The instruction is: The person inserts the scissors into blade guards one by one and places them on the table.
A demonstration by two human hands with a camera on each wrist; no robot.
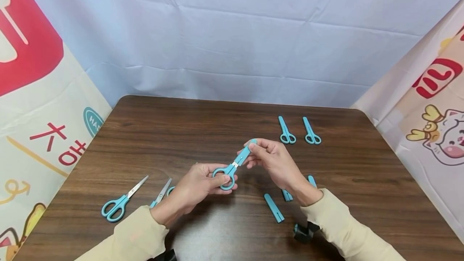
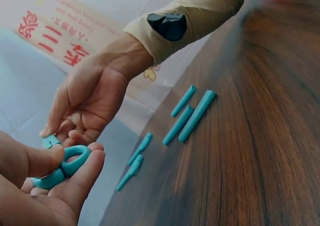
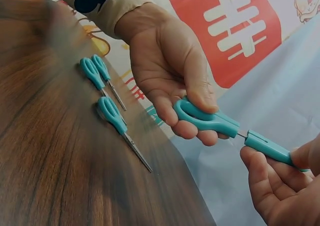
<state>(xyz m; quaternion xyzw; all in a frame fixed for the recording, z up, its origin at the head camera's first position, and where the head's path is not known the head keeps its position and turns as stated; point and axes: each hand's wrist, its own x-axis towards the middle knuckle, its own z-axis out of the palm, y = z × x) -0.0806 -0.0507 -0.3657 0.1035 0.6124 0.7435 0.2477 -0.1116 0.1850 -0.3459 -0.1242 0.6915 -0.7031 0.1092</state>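
My left hand holds light-blue scissors by their finger loops, thumb on top. A matching blade cover sits over most of the blades, and my right hand pinches it near its far end. Between the cover and the handles a short strip of bare metal shows. From the right wrist view, the cover lines up with the handles, a narrow gap between them. Both hands are raised above the table.
Two covered scissors lie at the back right of the wooden table. Loose covers lie near my right forearm, some partly hidden. At left are bare-bladed scissors, others partly hidden behind my left wrist in the head view.
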